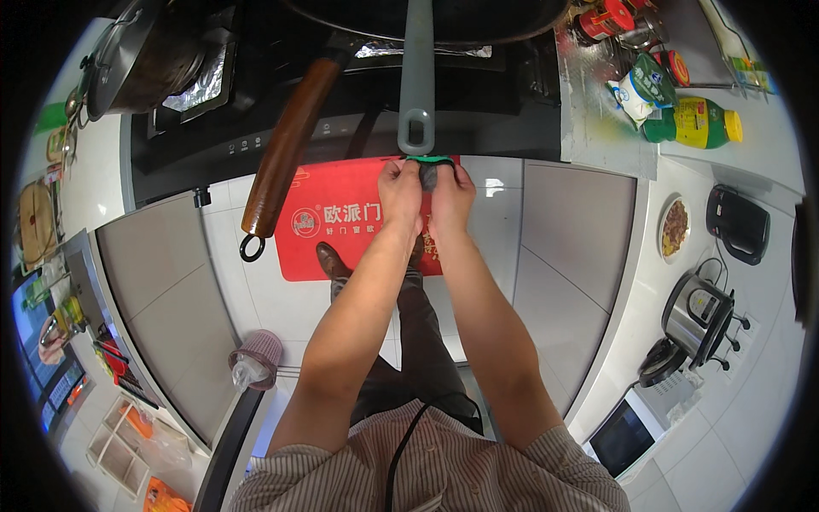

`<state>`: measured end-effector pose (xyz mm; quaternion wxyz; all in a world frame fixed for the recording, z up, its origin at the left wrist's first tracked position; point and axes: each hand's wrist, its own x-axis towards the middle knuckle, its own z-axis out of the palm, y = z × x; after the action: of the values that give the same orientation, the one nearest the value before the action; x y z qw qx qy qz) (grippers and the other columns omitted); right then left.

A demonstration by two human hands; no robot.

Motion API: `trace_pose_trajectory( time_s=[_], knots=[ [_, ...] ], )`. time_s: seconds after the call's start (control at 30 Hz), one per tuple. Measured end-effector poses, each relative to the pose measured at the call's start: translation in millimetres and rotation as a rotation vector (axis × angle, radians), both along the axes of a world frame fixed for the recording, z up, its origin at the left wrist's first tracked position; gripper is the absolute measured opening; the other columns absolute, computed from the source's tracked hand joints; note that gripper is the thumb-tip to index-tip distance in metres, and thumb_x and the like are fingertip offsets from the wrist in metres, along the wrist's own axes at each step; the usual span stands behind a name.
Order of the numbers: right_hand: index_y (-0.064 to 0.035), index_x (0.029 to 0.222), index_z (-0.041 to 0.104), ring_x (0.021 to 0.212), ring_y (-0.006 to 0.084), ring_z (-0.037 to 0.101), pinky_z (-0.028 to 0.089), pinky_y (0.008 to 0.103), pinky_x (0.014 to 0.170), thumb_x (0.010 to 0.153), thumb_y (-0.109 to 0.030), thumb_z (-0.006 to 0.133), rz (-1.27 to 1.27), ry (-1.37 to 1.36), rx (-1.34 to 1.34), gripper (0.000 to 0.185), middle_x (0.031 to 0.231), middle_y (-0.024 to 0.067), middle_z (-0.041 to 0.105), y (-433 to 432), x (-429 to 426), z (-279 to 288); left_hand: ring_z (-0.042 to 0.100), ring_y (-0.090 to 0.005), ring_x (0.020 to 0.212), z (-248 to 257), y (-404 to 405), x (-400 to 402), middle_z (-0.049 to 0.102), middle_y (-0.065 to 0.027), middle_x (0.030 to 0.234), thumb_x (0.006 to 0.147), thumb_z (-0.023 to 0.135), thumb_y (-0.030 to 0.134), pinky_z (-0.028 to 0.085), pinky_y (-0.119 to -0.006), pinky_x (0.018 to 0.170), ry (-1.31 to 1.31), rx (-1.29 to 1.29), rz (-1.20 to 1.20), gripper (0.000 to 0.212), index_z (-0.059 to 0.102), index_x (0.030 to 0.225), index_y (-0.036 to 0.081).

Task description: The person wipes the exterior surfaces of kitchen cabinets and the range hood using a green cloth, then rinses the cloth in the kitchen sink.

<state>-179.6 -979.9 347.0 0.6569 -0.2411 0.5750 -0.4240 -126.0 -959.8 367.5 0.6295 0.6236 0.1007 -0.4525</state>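
Observation:
My left hand (400,192) and my right hand (452,192) are side by side in front of the stove's edge. Between them they pinch a small dark grey cloth-like item with a green edge (430,171); its exact kind cannot be told. Just beyond my fingers hangs the end of a grey pan handle (417,83), which belongs to a large dark pan (499,19) on the black gas stove (473,121). A brown wooden handle (291,147) with a metal ring sticks out over the stove's front edge, left of my left hand.
A lidded pot (137,64) stands at the stove's left. Jars and a green bottle with a yellow cap (694,123) are at its right. A plate of food (674,228) and a pressure cooker (699,313) stand on the right counter. A red mat (320,256) and waste basket (261,352) are on the floor.

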Motion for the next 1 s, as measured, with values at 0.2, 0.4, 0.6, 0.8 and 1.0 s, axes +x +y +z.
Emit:
trace_pose_trajectory(
  time_s=[0.2, 0.4, 0.6, 0.8, 1.0],
  knots=[
    [0.0023, 0.107, 0.06, 0.087, 0.0116, 0.06, 0.048, 0.0236, 0.077, 0.093, -0.008, 0.056, -0.033, 0.041, -0.123, 0.018, 0.099, 0.0054, 0.063, 32.7, -3.5, 3.8, 0.053, -0.0101, 0.079, -5.4, 21.5, -5.2, 0.059, -0.0033, 0.088, 0.093, 0.051, 0.006, 0.043, -0.025, 0.073, -0.059, -0.156, -0.013, 0.013, 0.057, 0.103, 0.0],
    [-0.0008, 0.105, 0.056, 0.071, 0.0042, 0.052, 0.043, 0.0192, 0.061, 0.091, -0.003, 0.057, 0.072, 0.199, -0.217, 0.014, 0.09, 0.0016, 0.06, 36.7, -16.9, -12.3, 0.054, -0.0098, 0.084, -19.9, 39.4, -7.7, 0.059, -0.0035, 0.094, 0.091, 0.049, -0.003, 0.044, -0.024, 0.08, -0.123, -0.232, -0.019, 0.018, 0.057, 0.107, 0.002],
    [-0.0026, 0.097, 0.052, 0.067, 0.0053, 0.05, 0.041, 0.0189, 0.057, 0.087, 0.002, 0.057, 0.049, 0.09, -0.175, 0.012, 0.086, 0.0019, 0.058, 42.4, -25.4, -27.4, 0.054, -0.0104, 0.086, -29.0, 45.3, -8.2, 0.06, -0.0043, 0.094, 0.09, 0.05, 0.003, 0.043, -0.023, 0.08, -0.04, -0.28, -0.043, 0.018, 0.057, 0.107, 0.001],
    [-0.0004, 0.095, 0.052, 0.092, 0.0123, 0.056, 0.046, 0.0268, 0.081, 0.079, 0.01, 0.046, 0.135, 0.076, -0.309, 0.019, 0.107, 0.0101, 0.06, 44.7, -41.4, -22.8, 0.055, -0.014, 0.094, -15.7, 38.2, 7.2, 0.06, -0.0059, 0.102, 0.092, 0.059, 0.022, 0.042, -0.026, 0.087, -0.054, -0.141, -0.207, 0.031, 0.057, 0.114, 0.001],
    [-0.0001, 0.099, 0.049, 0.101, 0.0166, 0.055, 0.045, 0.0281, 0.089, 0.081, 0.011, 0.041, 0.197, 0.059, -0.527, 0.023, 0.114, 0.0119, 0.056, 49.7, -72.8, -0.8, 0.055, -0.0117, 0.093, -17.8, 34.5, 18.3, 0.062, -0.0041, 0.099, 0.091, 0.063, 0.031, 0.042, -0.025, 0.085, -0.06, -0.076, -0.567, 0.036, 0.06, 0.112, 0.001]
  ],
)
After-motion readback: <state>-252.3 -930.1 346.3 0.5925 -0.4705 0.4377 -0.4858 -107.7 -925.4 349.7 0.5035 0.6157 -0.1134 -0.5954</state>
